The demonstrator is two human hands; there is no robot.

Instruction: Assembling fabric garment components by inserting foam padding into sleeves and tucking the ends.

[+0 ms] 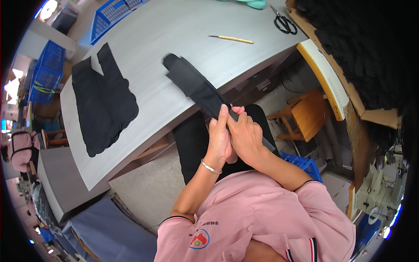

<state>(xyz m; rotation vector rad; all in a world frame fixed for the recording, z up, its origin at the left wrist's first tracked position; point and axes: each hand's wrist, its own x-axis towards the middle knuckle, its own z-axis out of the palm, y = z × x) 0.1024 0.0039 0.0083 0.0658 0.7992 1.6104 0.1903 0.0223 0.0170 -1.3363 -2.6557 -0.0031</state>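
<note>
A long folded black cloth (192, 83) stretches from the grey tabletop over its near edge toward me. Its near end is in both my hands, just off the table. My left hand (219, 139) is closed on it, thumb laid along the top. Right beside it, my right hand (247, 134) grips the same end, fingers curled; the two hands touch. What lies under the palms is hidden. To the left on the table, a stack of black fabric pieces (102, 105) lies flat, split into two strips at its far end.
On the grey table (144, 30) lie a yellow-handled pointed tool (235, 39), black-handled scissors (284, 24) and a mint-green item (255, 3). A carton of black fabric (371, 115) stands at right, near a wooden stool (305, 114). Blue crates (46, 72) stand beyond the table's left end.
</note>
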